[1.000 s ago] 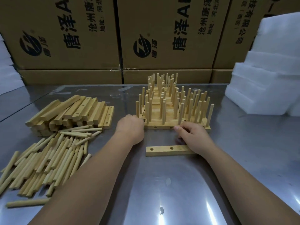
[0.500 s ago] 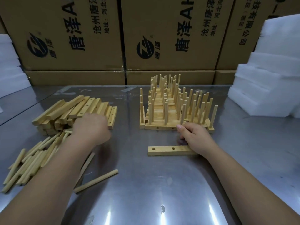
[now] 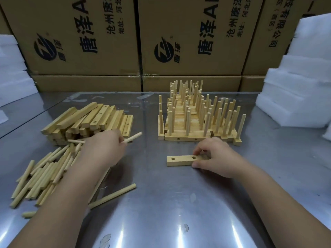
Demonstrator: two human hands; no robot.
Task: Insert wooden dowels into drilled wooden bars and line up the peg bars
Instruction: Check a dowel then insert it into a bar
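Observation:
A drilled wooden bar (image 3: 180, 160) lies flat on the metal table, two holes showing on top. My right hand (image 3: 213, 156) grips its right end between thumb and fingers. My left hand (image 3: 105, 149) is closed on a wooden dowel (image 3: 133, 137) whose tip points up and right, just above the loose dowel pile (image 3: 44, 174). Behind the bar stand the finished peg bars (image 3: 197, 119), rows of upright dowels packed side by side.
A stack of empty drilled bars (image 3: 89, 120) sits at the left rear. One stray dowel (image 3: 114, 195) lies near my left forearm. Cardboard boxes (image 3: 188, 36) wall the back; white foam blocks (image 3: 295, 86) stand at right and far left.
My left hand went from the peg bars to the dowel pile and has picked up one dowel. My right hand shifted its hold onto the lone bar's right end.

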